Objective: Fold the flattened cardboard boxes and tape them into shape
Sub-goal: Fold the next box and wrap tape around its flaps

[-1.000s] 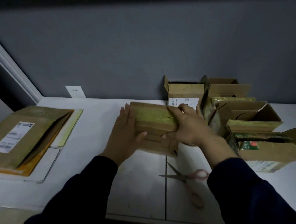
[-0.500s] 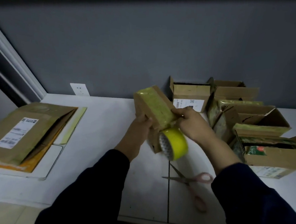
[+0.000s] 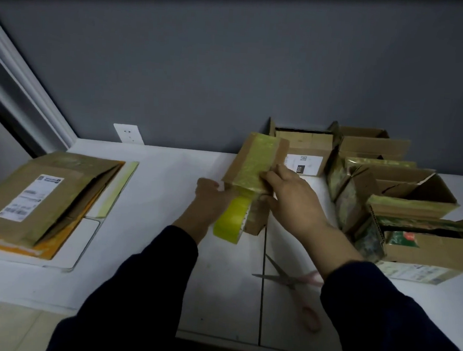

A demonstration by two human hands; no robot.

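A small brown cardboard box (image 3: 255, 160) is held tilted above the white table (image 3: 151, 224), with a strip of yellow tape running along its top face. A yellow tape roll (image 3: 231, 221) hangs from the strip at the box's near end. My right hand (image 3: 291, 198) grips the box's right side, fingers pressed on the tape and thumb underneath. My left hand (image 3: 211, 198) is closed against the roll's upper left, by the box's lower corner; its fingertips are hidden.
A stack of flattened boxes (image 3: 37, 190) lies at the left on a white board. Several folded, open-topped boxes (image 3: 413, 192) crowd the right and back. Pink-handled scissors (image 3: 294, 283) lie near the front edge. A wall socket (image 3: 128, 133) sits behind.
The box went from lying flat on the table to being lifted and tilted, revealing the tape roll hanging from it. My left hand has shifted from the box's side to the roll.
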